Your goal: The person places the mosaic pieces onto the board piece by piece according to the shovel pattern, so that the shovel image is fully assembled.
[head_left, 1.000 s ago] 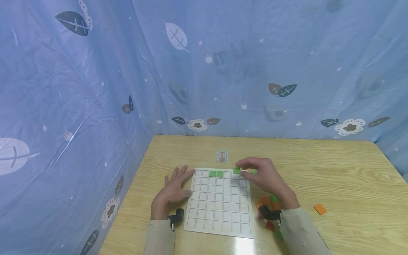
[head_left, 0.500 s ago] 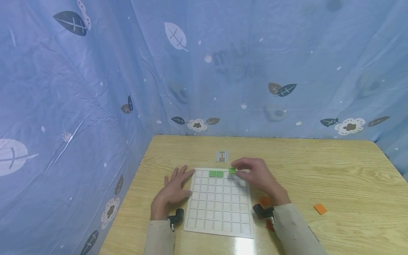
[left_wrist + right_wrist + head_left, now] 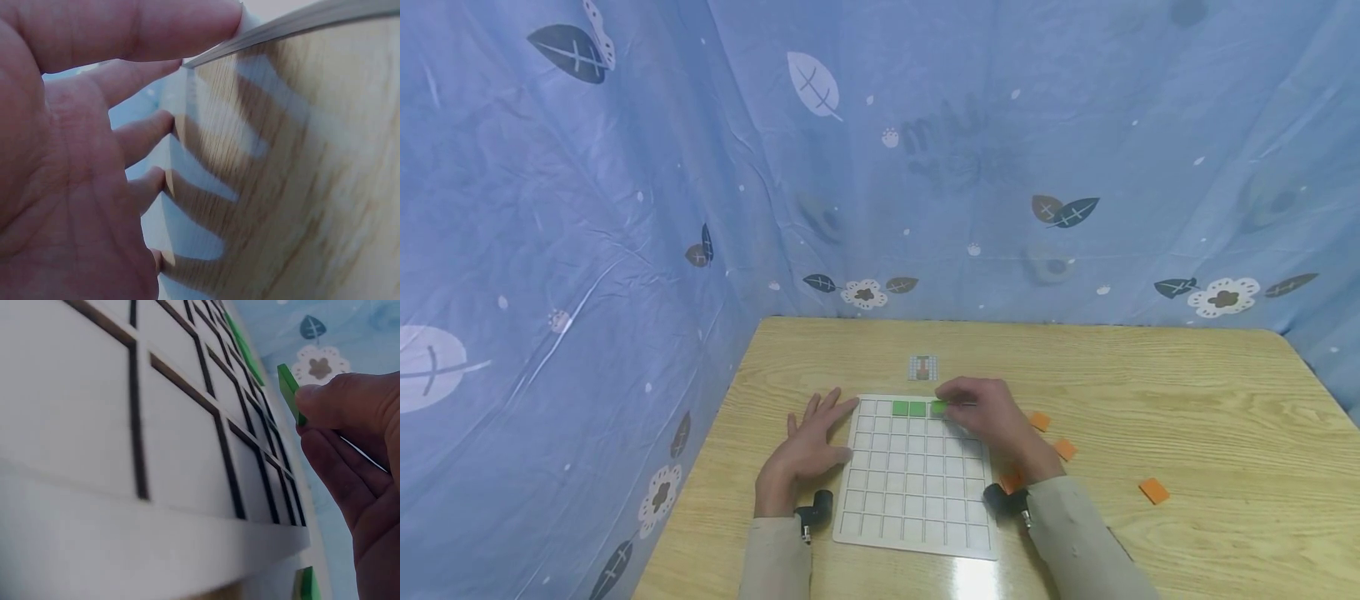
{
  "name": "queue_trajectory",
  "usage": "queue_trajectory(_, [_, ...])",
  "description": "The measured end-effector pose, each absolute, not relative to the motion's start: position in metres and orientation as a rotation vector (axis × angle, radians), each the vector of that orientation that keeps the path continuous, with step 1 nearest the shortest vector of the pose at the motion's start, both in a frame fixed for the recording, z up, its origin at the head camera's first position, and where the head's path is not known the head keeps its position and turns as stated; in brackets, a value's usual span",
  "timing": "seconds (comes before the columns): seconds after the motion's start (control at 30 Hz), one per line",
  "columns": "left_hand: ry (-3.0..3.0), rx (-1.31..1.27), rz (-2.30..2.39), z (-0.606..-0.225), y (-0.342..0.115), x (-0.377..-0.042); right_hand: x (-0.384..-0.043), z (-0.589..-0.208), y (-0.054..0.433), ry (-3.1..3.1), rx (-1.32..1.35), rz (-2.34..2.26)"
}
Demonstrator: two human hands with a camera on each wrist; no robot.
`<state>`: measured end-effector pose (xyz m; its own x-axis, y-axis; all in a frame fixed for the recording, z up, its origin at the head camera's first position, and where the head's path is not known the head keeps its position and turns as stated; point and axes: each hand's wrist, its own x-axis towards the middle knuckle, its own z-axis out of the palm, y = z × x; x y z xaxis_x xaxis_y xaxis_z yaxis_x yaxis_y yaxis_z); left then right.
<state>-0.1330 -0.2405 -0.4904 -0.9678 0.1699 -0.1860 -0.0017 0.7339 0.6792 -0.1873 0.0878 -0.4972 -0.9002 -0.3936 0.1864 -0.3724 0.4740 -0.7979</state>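
The white grid board (image 3: pixel 891 483) lies on the wooden table, with two green tiles (image 3: pixel 909 409) side by side in its far row. My right hand (image 3: pixel 988 417) pinches another green tile (image 3: pixel 287 390) between thumb and finger; in the right wrist view it stands tilted at the board's far edge. From the head, this tile sits just right of the seated pair. My left hand (image 3: pixel 808 450) lies with fingers spread along the board's left edge. In the left wrist view, its thumb (image 3: pixel 144 31) is against the board's rim (image 3: pixel 294 34) and the other fingertips touch the table.
A small card with a printed grid picture (image 3: pixel 922 368) lies beyond the board. Orange tiles (image 3: pixel 1064 450) are scattered to the right, one farther out (image 3: pixel 1154 491). A loose green tile (image 3: pixel 308 584) lies beside the board in the right wrist view. Blue patterned curtain (image 3: pixel 970 167) surrounds the table.
My right hand has moved left along the far row and lowered with the green tile. Its forearm shifted left too, uncovering orange tiles. The left hand has stayed put.
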Motion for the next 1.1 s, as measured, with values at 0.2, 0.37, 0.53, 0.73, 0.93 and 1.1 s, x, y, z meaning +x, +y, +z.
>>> queue_trajectory(0.2, [2.702,0.129,1.048,-0.4899,-0.2403,-0.133,-0.1873,-0.5015,0.0812,2.704,-0.682,-1.389])
queue_trajectory(0.37, [2.701,0.136,1.046,-0.4892,-0.2398,-0.1325,-0.1862,-0.5017,0.0787,2.749,-0.673,-1.318])
queue_trajectory(0.53, [2.701,0.137,1.052,-0.4878,-0.239,-0.1326,-0.1868,-0.5007,0.0775,2.789,-0.672,-1.27])
queue_trajectory(0.73, [2.706,0.127,1.042,-0.4878,-0.2385,-0.1331,-0.1884,-0.5036,0.0767,2.823,-0.745,-1.241])
queue_trajectory(0.93, [2.709,0.118,1.051,-0.4878,-0.2385,-0.1327,-0.1869,-0.5038,0.0774,2.837,-0.772,-1.233])
queue_trajectory(1.1, [2.709,0.122,1.037,-0.4883,-0.2396,-0.1322,-0.1845,-0.5018,0.0822,2.829,-0.758,-1.23])
